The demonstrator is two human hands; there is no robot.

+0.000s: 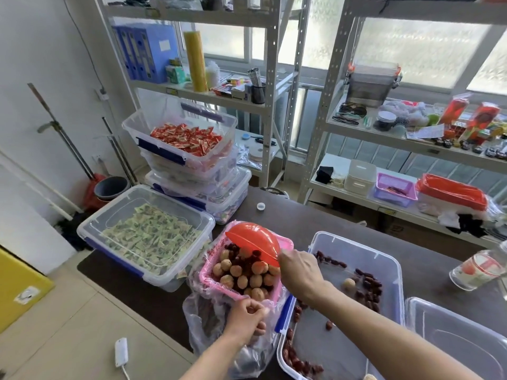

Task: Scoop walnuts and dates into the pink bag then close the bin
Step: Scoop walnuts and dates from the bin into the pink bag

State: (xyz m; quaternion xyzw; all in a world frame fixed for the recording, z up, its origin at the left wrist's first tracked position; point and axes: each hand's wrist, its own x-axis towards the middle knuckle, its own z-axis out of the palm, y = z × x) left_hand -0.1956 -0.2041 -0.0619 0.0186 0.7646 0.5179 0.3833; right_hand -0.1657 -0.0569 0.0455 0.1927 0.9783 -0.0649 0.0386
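Right now, per the head view:

Right hand [300, 272]: fingers closed on the handle of the red scoop [253, 242], which is tipped mouth-down over the pink basket.

Left hand [248, 316]: fingers pinched shut on the near edge of the pink bag [204, 270], just beside the basket's near rim.

Pink basket [285, 244]: sits inside the bag, w/ the thin plastic draped around it and sagging over the table edge.

Walnuts [244, 278]: piled in the basket, mostly on the near side.

Dates [241, 256]: dark red, on top of the walnuts at the far side, directly under the scoop mouth.

Bin [395, 272]: clear tub w/ blue latch, open, just right of the basket; scattered dates along its floor plus one walnut near the middle.

Bin lid [461, 333]: clear, lying flat on the table at far right, touching the bin's right side.

Writing: red characters printed on the bag's left side, too blurred to read. No brand legible anywhere.

Green-packet tub [145, 237]: lidded, left of the basket, full of green-and-white sachets; print unreadable.

Red-packet tub [186, 138]: open, on top of a stack of tubs behind; print unreadable.

Jar [477, 270]: clear, red-and-white label, lying on its side at right; label text can't be made out.
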